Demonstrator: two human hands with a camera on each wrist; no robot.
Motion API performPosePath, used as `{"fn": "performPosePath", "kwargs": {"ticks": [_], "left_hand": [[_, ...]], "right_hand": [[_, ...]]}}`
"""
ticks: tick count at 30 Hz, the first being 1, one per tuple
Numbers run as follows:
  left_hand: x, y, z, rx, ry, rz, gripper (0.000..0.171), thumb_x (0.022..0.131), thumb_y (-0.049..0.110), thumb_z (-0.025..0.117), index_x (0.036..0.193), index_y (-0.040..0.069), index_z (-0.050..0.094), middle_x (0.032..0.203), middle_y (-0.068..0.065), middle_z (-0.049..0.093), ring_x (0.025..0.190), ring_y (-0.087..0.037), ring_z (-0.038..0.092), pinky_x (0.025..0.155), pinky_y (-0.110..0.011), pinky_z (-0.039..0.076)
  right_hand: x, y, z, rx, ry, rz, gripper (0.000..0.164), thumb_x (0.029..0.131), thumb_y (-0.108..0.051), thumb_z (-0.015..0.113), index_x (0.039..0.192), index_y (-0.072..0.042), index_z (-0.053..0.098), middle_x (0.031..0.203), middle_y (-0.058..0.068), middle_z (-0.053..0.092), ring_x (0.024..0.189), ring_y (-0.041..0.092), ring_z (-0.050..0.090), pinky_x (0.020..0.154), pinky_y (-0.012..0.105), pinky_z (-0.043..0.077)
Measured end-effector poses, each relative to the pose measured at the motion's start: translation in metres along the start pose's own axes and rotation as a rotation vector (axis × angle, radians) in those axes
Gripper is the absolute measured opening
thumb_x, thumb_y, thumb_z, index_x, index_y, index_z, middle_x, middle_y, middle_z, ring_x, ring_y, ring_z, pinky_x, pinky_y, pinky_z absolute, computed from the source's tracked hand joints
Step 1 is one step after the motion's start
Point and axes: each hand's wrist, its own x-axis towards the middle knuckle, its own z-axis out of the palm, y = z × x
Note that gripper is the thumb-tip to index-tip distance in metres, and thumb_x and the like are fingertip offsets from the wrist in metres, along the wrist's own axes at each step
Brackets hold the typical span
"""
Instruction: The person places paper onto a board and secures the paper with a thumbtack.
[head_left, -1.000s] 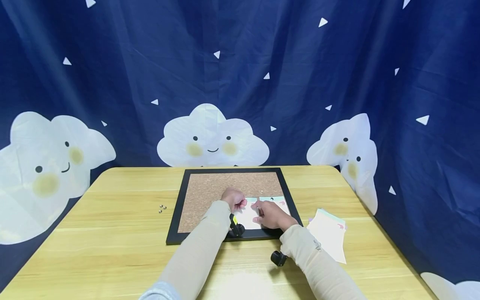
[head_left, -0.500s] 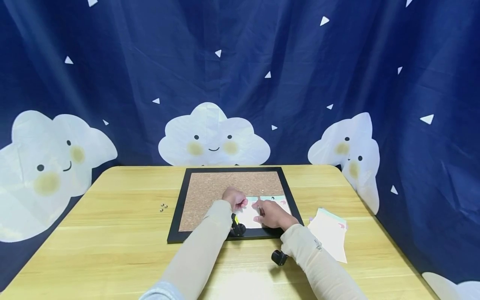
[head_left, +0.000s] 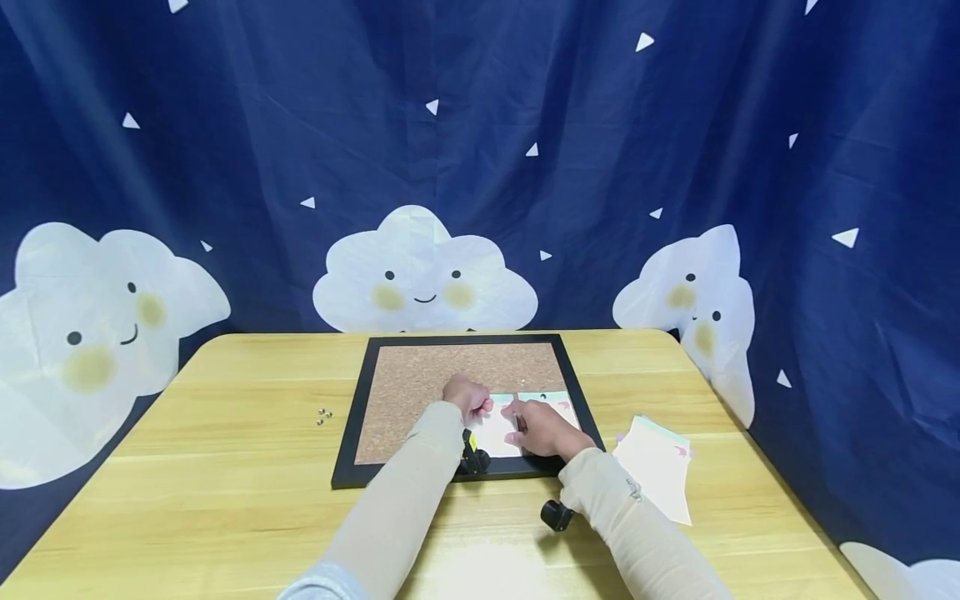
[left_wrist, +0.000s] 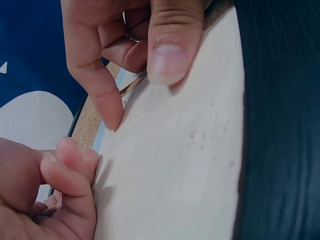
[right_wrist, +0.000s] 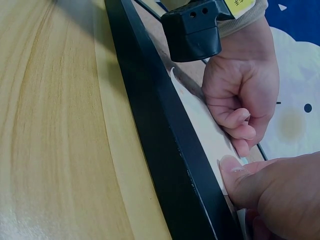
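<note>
A white sheet of paper [head_left: 495, 435] with a pale green top edge lies on a black-framed cork board [head_left: 420, 375]. At its upper left edge is my left hand [head_left: 467, 395], fingers curled and their tips against the paper in the left wrist view [left_wrist: 65, 192]; anything between them is hidden. My right hand [head_left: 547, 428] rests on the sheet's right part, thumb and index finger spread and touching it, the other fingers bent. Beyond it shows a second sheet [head_left: 564, 403] with a pink print and a small dark spot near its top.
Several loose sheets [head_left: 656, 475] lie overlapped on the wooden table [head_left: 225, 492] to the board's right. A few small shiny pieces [head_left: 324, 415] sit left of the board. A blue curtain [head_left: 480, 125] with cloud prints hangs behind the table.
Both hands keep their places on the sheet. Only a slight shift of the head view shows.
</note>
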Motion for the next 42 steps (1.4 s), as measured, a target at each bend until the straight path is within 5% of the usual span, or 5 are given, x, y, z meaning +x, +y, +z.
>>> {"fn": "performPosePath", "kwargs": {"ticks": [22,29,35,42], "left_hand": [[-0.002,0.004,-0.004,0.213,0.043,0.022,0.012,0.07,-0.016,0.067,0.066,-0.004,0.068,0.044,-0.003,0.049,0.035,-0.009,0.042,0.035,-0.018,0.038],[-0.005,0.002,-0.004,0.174,0.04,0.02,0.007,0.078,-0.011,0.065,0.082,-0.007,0.069,0.051,-0.006,0.055,0.038,-0.008,0.045,0.037,-0.017,0.038],[-0.007,0.0,-0.007,0.162,0.027,0.011,0.022,0.08,-0.011,0.064,0.102,-0.01,0.068,0.055,-0.008,0.059,0.038,-0.009,0.046,0.037,-0.018,0.038],[-0.011,-0.005,-0.014,0.215,-0.018,0.05,0.008,0.079,-0.01,0.063,0.074,-0.006,0.069,0.05,-0.006,0.055,0.038,-0.009,0.043,0.036,-0.021,0.035]], "right_hand": [[0.0,-0.005,-0.001,0.0,0.0,-0.001,0.037,0.089,-0.013,0.072,0.122,-0.002,0.062,0.075,-0.001,0.06,0.077,0.014,0.055,0.083,0.036,0.049],[-0.001,-0.005,0.001,0.004,0.01,0.009,0.036,0.088,-0.012,0.073,0.121,-0.001,0.061,0.072,-0.003,0.056,0.075,0.014,0.053,0.08,0.036,0.049],[-0.001,-0.005,0.004,0.022,0.036,0.0,0.032,0.088,-0.013,0.072,0.117,-0.002,0.063,0.073,-0.004,0.056,0.075,0.013,0.053,0.078,0.034,0.048],[-0.007,-0.004,0.004,0.047,0.135,0.03,0.015,0.088,-0.006,0.069,0.102,-0.005,0.067,0.074,-0.003,0.055,0.07,0.014,0.05,0.069,0.033,0.046]]}}
